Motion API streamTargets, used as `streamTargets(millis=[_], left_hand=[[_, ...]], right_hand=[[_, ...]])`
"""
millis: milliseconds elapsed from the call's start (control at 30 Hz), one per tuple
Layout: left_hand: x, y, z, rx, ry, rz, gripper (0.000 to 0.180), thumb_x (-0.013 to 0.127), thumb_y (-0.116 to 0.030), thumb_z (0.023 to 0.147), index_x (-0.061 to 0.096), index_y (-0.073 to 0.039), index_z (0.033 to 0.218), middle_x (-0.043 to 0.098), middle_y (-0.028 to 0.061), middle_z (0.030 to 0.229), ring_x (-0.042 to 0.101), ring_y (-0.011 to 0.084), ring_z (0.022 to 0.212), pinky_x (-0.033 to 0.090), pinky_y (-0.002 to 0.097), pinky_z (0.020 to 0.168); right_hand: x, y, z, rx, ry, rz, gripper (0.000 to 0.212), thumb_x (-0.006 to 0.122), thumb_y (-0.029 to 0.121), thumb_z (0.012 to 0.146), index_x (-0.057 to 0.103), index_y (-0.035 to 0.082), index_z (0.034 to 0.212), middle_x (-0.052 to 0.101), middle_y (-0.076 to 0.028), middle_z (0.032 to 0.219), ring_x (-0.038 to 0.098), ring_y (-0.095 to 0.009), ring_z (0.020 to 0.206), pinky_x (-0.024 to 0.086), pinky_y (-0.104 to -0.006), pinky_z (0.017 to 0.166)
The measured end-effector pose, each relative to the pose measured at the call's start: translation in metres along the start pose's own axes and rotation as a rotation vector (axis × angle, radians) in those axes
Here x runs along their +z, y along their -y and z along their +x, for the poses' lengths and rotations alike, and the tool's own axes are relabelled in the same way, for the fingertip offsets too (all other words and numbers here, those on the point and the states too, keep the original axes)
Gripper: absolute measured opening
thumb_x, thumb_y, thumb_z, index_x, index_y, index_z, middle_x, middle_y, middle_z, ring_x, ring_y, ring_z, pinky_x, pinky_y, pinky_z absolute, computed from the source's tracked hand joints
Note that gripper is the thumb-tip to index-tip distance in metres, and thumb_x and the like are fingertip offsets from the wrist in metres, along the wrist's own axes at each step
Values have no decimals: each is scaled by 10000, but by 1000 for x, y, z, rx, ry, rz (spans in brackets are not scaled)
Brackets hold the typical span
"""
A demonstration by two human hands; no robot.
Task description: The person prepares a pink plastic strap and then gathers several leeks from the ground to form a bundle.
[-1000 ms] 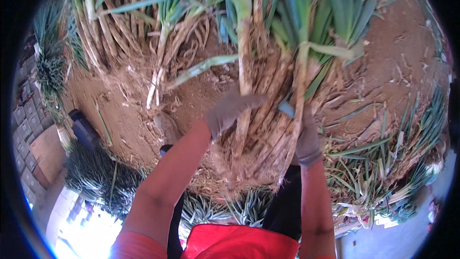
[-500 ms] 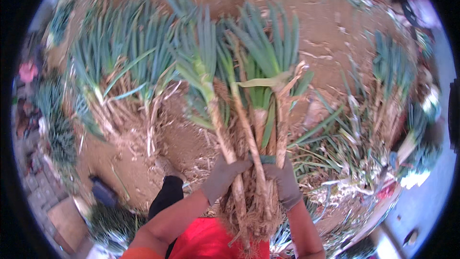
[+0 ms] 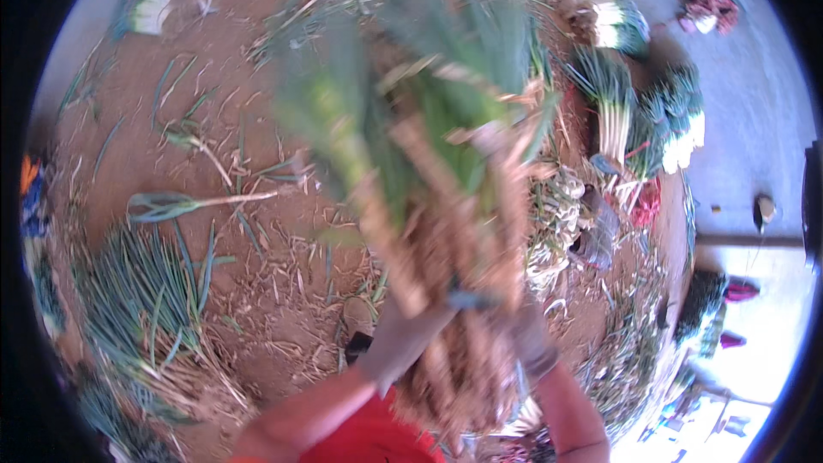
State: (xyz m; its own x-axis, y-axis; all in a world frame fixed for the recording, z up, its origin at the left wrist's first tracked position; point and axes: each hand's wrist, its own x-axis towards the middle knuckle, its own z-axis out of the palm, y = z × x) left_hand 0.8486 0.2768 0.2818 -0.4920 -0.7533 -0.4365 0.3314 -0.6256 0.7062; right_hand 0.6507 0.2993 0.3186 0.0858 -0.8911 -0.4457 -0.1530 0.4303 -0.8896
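A big bunch of green onions (image 3: 429, 163) with dirty brown stalks and roots is held up in front of me, blurred by motion. My left hand (image 3: 399, 339), in a grey glove, grips the lower stalks on the left side. My right hand (image 3: 531, 339), also gloved in grey, grips the same bunch on the right side. The root ends hang down between my forearms, over my red clothing (image 3: 369, 437).
Brown dirt ground (image 3: 171, 146) littered with loose leaves and one stray onion (image 3: 189, 203). A pile of onions (image 3: 146, 291) lies at lower left. Trimmed white-and-green bundles (image 3: 660, 120) and a dark shoe (image 3: 596, 236) lie at the right, by grey pavement.
The view has swung to the right across the ground. The bunch, held in both hands, has moved with me and is now blurred; the rows of onions seen before are out of view.
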Motion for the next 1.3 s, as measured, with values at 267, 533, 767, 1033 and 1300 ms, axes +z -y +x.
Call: streamTargets(millis=[267,533,767,1033,1300], left_hand=[[55,-6,173,19,-21,195,764,677,-426,862,374,79,1348,560,248,1213,595,295,1062,485,399,925],[-95,268,-33,-465,-406,298,380,502,-292,885,641,-93,1176,597,199,1258,578,351,1143,452,396,976],[-247,324,-276,-539,-845,235,404,533,-354,856,637,-72,1126,663,231,1068,644,377,1014,497,435,895],[-366,345,-514,-404,-1122,27,417,530,-392,863,646,-70,1101,674,226,1033,658,355,998,493,426,888],[-497,456,-682,-350,-1592,-291,388,577,-395,879,656,-55,1046,647,101,806,571,254,648,492,389,654]], right_hand=[[-174,44,152,-24,-501,-369,519,620,217,922,469,-12,1362,554,-108,1250,536,-170,1089,443,-309,937],[-67,-248,92,199,245,-717,271,616,154,895,610,73,1153,631,-56,962,600,-165,824,493,-304,704],[218,-257,33,148,666,-1003,402,643,135,849,571,1,1222,636,-115,1077,604,-214,913,481,-321,800],[483,-196,-39,395,585,-660,210,619,212,898,640,73,1053,592,20,887,545,-67,785,448,-228,675],[727,-294,-130,516,771,-616,259,591,257,921,627,46,1067,597,18,879,550,-71,780,448,-241,700]])
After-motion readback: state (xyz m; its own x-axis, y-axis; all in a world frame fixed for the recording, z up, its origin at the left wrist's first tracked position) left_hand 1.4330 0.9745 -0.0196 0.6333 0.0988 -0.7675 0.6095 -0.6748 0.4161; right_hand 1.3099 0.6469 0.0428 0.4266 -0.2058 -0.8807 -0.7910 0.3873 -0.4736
